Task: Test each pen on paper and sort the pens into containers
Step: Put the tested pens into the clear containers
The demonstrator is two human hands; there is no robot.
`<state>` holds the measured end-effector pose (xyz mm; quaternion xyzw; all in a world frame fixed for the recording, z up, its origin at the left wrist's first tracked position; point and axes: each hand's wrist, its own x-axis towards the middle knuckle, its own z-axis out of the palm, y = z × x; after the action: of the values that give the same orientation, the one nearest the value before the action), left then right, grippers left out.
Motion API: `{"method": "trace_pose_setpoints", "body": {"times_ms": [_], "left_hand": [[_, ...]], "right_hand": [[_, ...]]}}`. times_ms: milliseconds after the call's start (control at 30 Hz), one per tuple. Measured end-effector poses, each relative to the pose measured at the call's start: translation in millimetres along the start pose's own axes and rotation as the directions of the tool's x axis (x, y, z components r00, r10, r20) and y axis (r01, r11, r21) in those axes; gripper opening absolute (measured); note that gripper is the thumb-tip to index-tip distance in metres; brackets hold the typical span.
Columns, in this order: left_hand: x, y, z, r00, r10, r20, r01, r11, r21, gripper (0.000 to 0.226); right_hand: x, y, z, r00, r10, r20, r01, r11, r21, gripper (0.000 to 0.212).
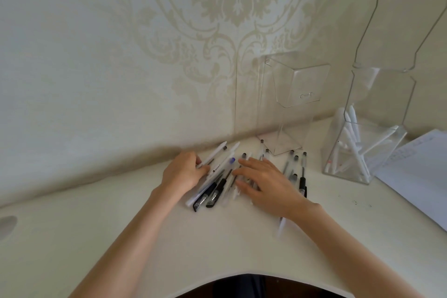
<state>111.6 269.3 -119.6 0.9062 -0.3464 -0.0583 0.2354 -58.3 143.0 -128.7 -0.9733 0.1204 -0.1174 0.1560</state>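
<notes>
Heap of black and white plastic pens point(217, 181) on the pale counter point(121, 237) by the far wall; my right hand point(271, 184) lies flat on it, fingers apart; left hand point(186, 172) curls at its left edge, grip unclear; I'd slide one pen free before lifting.

- Soft, even light is filling the scene, leaving only faint shadows on the pale desk point(72, 237).
- Wide-angle distortion is bowing the desk's edges.
- Motion blur is smearing one white pen point(280, 227).
</notes>
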Motion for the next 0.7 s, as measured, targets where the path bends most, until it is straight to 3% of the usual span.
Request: {"method": "trace_pose_setpoints", "body": {"times_ms": [167, 300, 533, 700], "left_hand": [[-2, -4, -5, 1.0, 0.001, 0.007, 0.001, 0.976, -0.218, 0.017], [-4, -3, -7, 0.998, -0.055, 0.015, 0.053, 0.812, -0.582, 0.015], [-2, 19, -7, 0.993, 0.105, 0.05, -0.089, 0.964, -0.251, 0.016], [7, 34, 3, 1.0, 0.027, -0.001, -0.027, 0.999, -0.04, 0.024]], "right_hand": [[3, 4, 3, 0.995, 0.019, -0.096, -0.011, 0.997, 0.078, 0.033], [6, 4, -3, 0.967, 0.102, -0.232, -0.068, 0.986, 0.153, 0.03], [6, 3, -3, 0.96, 0.171, -0.221, -0.128, 0.973, 0.194, 0.031], [2, 5, -6, 0.954, 0.193, -0.23, -0.139, 0.963, 0.232, 0.03]]}}
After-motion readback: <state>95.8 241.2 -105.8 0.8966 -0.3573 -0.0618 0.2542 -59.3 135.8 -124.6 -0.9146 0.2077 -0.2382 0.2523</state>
